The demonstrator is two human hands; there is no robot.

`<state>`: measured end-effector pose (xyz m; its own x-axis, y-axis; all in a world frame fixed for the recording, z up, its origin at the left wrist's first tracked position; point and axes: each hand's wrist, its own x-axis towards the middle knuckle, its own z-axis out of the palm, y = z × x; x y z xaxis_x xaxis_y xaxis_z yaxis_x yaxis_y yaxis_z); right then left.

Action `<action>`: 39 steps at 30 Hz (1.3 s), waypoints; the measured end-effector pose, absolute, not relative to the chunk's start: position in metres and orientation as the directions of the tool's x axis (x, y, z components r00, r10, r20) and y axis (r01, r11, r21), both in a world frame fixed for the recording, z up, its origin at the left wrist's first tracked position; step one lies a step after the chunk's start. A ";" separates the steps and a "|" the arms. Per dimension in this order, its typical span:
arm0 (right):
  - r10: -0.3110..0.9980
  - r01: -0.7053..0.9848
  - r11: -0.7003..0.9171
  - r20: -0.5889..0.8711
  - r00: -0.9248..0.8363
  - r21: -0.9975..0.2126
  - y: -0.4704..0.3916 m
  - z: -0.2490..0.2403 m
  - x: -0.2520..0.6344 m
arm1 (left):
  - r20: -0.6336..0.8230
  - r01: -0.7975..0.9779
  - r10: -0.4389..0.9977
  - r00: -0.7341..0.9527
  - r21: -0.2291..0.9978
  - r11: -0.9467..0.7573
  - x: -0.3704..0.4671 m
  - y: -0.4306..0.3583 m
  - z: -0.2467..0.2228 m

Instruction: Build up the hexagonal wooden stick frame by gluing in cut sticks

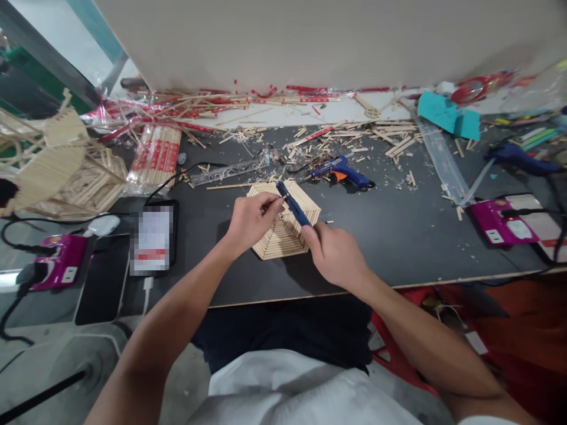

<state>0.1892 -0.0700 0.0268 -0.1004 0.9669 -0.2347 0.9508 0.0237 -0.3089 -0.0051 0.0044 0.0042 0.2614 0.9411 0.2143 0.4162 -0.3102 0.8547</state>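
A many-sided piece built from rows of thin wooden sticks (pixel 277 242) lies on the dark table in front of me. My right hand (pixel 339 254) is wrapped round a slim dark blue tool (pixel 293 203), shaped like a utility knife, slanting across the top of the piece. My left hand (pixel 257 218) is closed in a pinch over the piece's left side, its fingertips beside the tool. Whatever the pinch holds is too small to make out. Just beyond the piece rests a blue glue gun (pixel 345 171) with an orange trigger.
Stick offcuts (pixel 341 139) litter the back of the table. A clear ruler (pixel 225 172), a bundle of sticks (pixel 155 150) and a larger stick model (pixel 57 159) sit left. Phones (pixel 104 277) and purple power strips (pixel 502 221) with cables lie at the sides.
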 end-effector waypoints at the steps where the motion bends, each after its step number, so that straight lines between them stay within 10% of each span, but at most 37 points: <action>1: 0.968 0.952 0.026 -0.231 -0.100 -0.305 -0.070 0.026 0.190 | 0.215 0.410 0.944 0.249 0.860 -0.304 -0.006 0.005 0.004; 14: 0.987 0.969 -0.131 0.061 0.146 -0.211 -0.081 0.012 0.256 | 0.401 0.528 0.901 0.164 0.736 -0.424 -0.025 0.019 0.008; 27: 0.960 0.975 -0.174 0.244 0.137 0.140 -0.113 -0.018 0.324 | 0.237 0.729 0.886 0.398 0.505 -0.463 -0.027 0.022 0.004; 39: 0.922 0.940 0.194 0.379 -0.077 -0.280 -0.080 0.027 0.233 | 0.192 0.747 0.858 0.476 0.427 -0.510 -0.022 0.022 -0.006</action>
